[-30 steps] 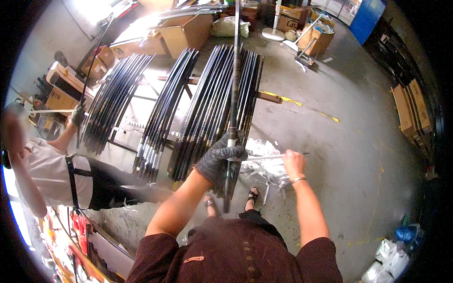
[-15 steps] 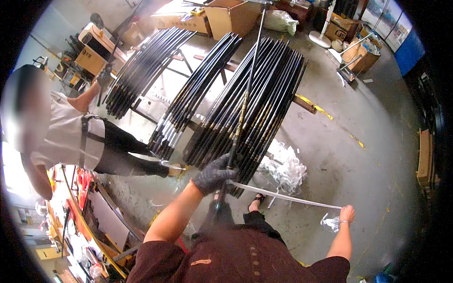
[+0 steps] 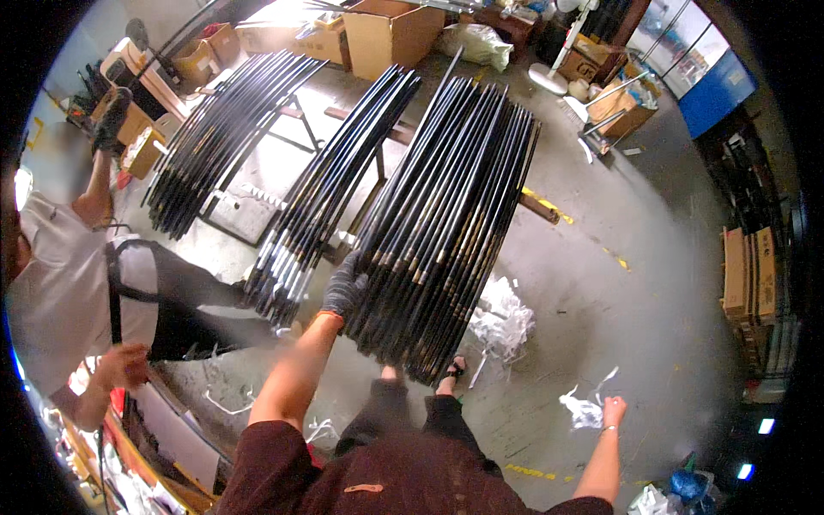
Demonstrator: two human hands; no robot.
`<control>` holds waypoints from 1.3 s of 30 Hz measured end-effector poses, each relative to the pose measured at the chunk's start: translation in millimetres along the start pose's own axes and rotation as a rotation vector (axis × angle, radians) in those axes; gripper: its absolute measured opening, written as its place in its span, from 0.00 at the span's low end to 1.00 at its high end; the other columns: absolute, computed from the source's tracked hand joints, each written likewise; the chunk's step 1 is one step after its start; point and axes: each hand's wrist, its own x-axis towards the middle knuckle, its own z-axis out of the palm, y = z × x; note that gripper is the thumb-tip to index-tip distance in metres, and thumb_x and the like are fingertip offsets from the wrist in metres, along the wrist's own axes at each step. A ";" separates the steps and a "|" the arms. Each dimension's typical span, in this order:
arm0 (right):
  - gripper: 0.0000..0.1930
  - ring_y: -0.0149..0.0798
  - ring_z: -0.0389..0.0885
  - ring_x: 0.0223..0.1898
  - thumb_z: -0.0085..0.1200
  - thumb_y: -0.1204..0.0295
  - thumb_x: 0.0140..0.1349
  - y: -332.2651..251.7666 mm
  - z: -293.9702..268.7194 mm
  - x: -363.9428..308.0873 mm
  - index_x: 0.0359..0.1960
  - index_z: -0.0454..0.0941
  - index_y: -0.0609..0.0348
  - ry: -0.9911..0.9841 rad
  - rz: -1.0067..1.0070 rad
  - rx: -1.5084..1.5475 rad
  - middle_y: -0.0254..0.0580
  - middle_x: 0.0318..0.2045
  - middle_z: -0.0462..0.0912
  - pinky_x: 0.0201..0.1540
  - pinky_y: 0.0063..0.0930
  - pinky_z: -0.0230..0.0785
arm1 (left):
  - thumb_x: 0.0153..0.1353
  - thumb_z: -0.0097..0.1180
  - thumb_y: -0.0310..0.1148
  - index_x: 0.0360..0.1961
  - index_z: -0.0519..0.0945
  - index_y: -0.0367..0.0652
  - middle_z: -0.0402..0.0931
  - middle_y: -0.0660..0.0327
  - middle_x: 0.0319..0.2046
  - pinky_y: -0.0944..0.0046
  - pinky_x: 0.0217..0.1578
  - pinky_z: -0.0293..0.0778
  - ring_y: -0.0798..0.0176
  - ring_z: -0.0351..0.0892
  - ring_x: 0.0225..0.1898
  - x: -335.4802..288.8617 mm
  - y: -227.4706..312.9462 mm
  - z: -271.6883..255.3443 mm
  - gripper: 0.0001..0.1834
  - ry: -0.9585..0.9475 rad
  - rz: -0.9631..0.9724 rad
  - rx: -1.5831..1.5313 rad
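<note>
A wide row of long black rods with gold and silver bands (image 3: pixel 455 223) lies before me on a low stand. My left hand (image 3: pixel 345 287), in a dark grey glove, is closed at the left edge of this row around a black rod (image 3: pixel 419 129), whose far tip sticks out past the others. The glove hides the exact grip. Off to the right, away from the rods, my bare right hand (image 3: pixel 613 412) is closed on a white plastic strip (image 3: pixel 586 413), crumpled beside the fingers with one loose end rising.
Two more rows of rods, a middle one (image 3: pixel 335 172) and a left one (image 3: pixel 232 137), share the stand. A co-worker (image 3: pixel 77 266) stands at left, one gloved hand raised. White plastic scraps (image 3: pixel 500 319) lie on the floor. Cardboard boxes (image 3: pixel 386 39) stand behind; a cluttered bench (image 3: pixel 172 429) is lower left.
The rod in my left hand has gone down from upright onto the row's left side. The strip, stretched between my hands before, now hangs from my right hand alone. The co-worker's gloved hand has risen.
</note>
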 end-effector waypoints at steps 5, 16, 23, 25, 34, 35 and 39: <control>0.07 0.27 0.66 0.17 0.53 0.77 0.50 -61.9 -31.4 -86.7 0.18 0.68 0.57 0.005 0.266 0.550 0.31 0.16 0.72 0.20 0.24 0.58 | 0.56 0.52 0.31 0.60 0.69 0.47 0.73 0.45 0.51 0.48 0.52 0.70 0.43 0.73 0.52 45.4 -9.9 45.9 0.27 0.091 0.018 0.463; 0.07 0.29 0.69 0.16 0.50 0.72 0.58 -74.3 -31.9 -139.1 0.23 0.70 0.58 -0.089 0.379 0.498 0.39 0.15 0.76 0.20 0.24 0.61 | 0.58 0.46 0.25 0.55 0.74 0.48 0.74 0.52 0.50 0.54 0.54 0.68 0.48 0.73 0.52 50.9 -20.2 63.7 0.22 0.010 0.180 0.616; 0.10 0.29 0.69 0.15 0.48 0.68 0.62 -92.3 -19.6 -119.6 0.24 0.70 0.57 -0.257 0.270 0.284 0.42 0.18 0.79 0.19 0.25 0.62 | 0.50 0.58 0.30 0.48 0.78 0.47 0.77 0.52 0.45 0.52 0.50 0.69 0.47 0.74 0.48 -27.9 -36.7 -13.4 0.21 0.226 0.262 0.474; 0.15 0.28 0.67 0.16 0.53 0.64 0.62 -119.5 -14.1 -120.2 0.21 0.67 0.57 -0.168 0.212 0.255 0.38 0.16 0.74 0.19 0.24 0.60 | 0.49 0.63 0.37 0.39 0.79 0.46 0.78 0.56 0.38 0.50 0.45 0.69 0.48 0.74 0.41 -50.2 -54.0 -54.4 0.15 0.240 0.022 0.694; 0.19 0.24 0.63 0.16 0.57 0.61 0.63 -125.6 5.2 -112.1 0.19 0.64 0.54 -0.256 0.088 0.177 0.29 0.14 0.67 0.18 0.23 0.57 | 0.41 0.65 0.38 0.40 0.76 0.52 0.70 0.57 0.41 0.46 0.46 0.61 0.49 0.69 0.47 -87.6 -148.6 -111.7 0.21 0.399 0.069 1.138; 0.19 0.24 0.63 0.16 0.57 0.61 0.63 -127.0 4.0 -111.7 0.19 0.64 0.54 -0.265 0.077 0.141 0.29 0.14 0.68 0.18 0.23 0.57 | 0.49 0.56 0.34 0.39 0.76 0.51 0.70 0.57 0.42 0.46 0.46 0.61 0.49 0.70 0.46 -87.6 -147.3 -110.6 0.13 0.358 0.049 1.088; 0.19 0.24 0.63 0.16 0.57 0.61 0.63 -123.6 -3.8 -111.8 0.19 0.65 0.53 -0.297 0.046 0.077 0.29 0.14 0.69 0.19 0.22 0.56 | 0.49 0.56 0.34 0.38 0.76 0.49 0.72 0.56 0.40 0.46 0.47 0.62 0.48 0.70 0.46 -86.3 -172.4 -104.4 0.13 0.396 0.068 1.250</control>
